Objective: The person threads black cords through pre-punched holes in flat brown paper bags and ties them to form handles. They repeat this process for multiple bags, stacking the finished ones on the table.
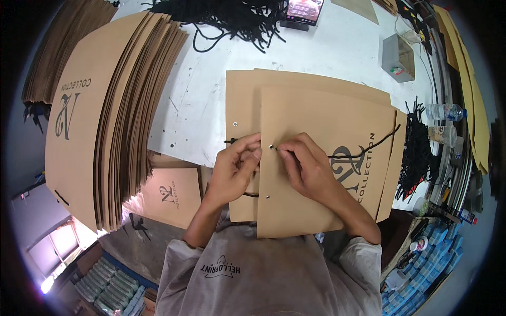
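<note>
A flat brown paper bag [300, 116] with dark printing lies before me, on top of other flat bags [242, 95]. Two metal-rimmed eyelets [271, 147] run along its left side. My right hand [305, 166] pinches the tip of a black cord [345, 156] just right of the upper eyelet. The rest of that cord trails right across the bag. My left hand [236, 167] is closed at the bag's left edge, thumb on top; its other fingers are partly hidden behind the panel. More black cord [229, 140] shows beside the left hand.
Tall stacks of brown bags [105, 105] stand at the left. A heap of black cords [226, 18] lies at the back, beside a phone on a stand [303, 13]. On the right are a grey box [398, 58], more black cords [416, 152] and a plastic bottle [445, 112].
</note>
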Demonstrator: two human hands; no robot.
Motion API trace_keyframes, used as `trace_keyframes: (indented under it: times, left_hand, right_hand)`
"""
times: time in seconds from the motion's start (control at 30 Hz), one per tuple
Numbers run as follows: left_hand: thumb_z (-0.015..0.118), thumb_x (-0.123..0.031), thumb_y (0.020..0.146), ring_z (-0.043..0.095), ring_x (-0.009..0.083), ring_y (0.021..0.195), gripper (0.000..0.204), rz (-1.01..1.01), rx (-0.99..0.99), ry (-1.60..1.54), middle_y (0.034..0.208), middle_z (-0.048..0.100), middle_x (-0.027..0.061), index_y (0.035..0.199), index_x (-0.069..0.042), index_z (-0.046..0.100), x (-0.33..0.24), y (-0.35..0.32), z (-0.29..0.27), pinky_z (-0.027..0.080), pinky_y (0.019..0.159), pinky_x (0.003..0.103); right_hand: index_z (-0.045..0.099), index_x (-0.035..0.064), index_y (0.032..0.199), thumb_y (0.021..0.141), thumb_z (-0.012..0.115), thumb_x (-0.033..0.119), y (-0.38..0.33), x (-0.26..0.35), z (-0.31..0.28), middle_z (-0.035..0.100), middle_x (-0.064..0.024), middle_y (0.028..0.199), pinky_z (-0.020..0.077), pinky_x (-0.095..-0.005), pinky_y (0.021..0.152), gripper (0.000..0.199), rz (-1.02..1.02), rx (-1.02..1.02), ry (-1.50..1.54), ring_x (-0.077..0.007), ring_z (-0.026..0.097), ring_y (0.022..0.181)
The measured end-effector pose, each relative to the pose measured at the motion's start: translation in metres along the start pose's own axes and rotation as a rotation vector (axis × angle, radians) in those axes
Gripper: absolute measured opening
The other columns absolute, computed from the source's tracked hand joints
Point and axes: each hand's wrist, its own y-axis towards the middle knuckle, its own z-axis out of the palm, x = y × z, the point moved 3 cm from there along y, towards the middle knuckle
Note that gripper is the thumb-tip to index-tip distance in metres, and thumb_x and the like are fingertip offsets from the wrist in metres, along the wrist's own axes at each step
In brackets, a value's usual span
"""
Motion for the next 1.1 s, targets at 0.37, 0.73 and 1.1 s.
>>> trace_keyframes:
  times: [0.37,0.73,1.1]
  left_hand:
    - [0.054,0.010,0.099,0.069,0.0099,0.093,0.032,0.025,0.106,-0.132,0.121,0.070,0.0140,0.131,0.005,0.053,0.006,0.011,0.001,0.056,0.076,0.024]
    - [0.054,0.012,0.097,0.069,0.0111,0.099,0.033,0.048,0.089,-0.139,0.116,0.070,0.0134,0.130,0.005,0.054,0.014,0.013,0.002,0.056,0.081,0.025]
    - [0.065,0.008,0.092,0.071,0.0129,0.094,0.028,0.090,-0.167,0.196,0.110,0.071,0.0134,0.120,0.007,0.063,0.002,0.002,-0.010,0.058,0.079,0.023]
  right_hand:
    - [0.073,-0.0002,0.101,0.088,0.072,-0.005,-0.008,-0.015,0.011,0.064,-0.0111,0.091,0.0520,-0.0318,0.061,0.014,0.097,-0.073,0.151,-0.0200,0.066,0.071]
    - [0.074,0.0004,0.099,0.089,0.072,-0.004,-0.008,-0.026,0.017,0.067,-0.0099,0.089,0.0502,-0.0287,0.061,0.011,0.168,-0.085,0.219,-0.0163,0.065,0.071]
    - [0.073,0.0008,0.095,0.088,0.076,-0.001,-0.009,-0.024,0.023,0.065,-0.0112,0.094,0.0517,-0.0301,0.065,0.008,0.279,-0.108,0.210,-0.0176,0.065,0.077]
